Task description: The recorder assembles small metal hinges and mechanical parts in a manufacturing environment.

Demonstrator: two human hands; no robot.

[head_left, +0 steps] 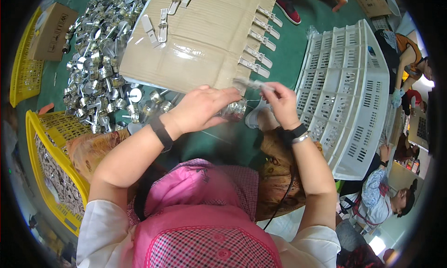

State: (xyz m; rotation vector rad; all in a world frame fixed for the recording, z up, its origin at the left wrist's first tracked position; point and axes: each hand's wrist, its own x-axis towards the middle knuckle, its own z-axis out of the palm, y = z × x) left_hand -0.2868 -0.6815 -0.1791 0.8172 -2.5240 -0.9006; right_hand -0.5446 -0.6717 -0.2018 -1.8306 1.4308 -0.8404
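My left hand (205, 106) is closed around a shiny round metal part (234, 111), palm turned down. My right hand (282, 102) pinches a slim grey plastic clip (254, 84) between thumb and fingers, a little above and right of the metal part. Both hands are at the near right corner of a cardboard-topped surface (209, 39). Along its right edge sticks a row of several similar grey clips (258, 49). More loose clips (162, 25) lie toward its far left.
A heap of shiny metal parts with stems (100, 67) covers the green floor at left. Yellow baskets (39, 133) and a cardboard box (52, 31) stand beyond it. A white slatted crate (342, 91) is at right. Co-workers (377, 198) sit farther right.
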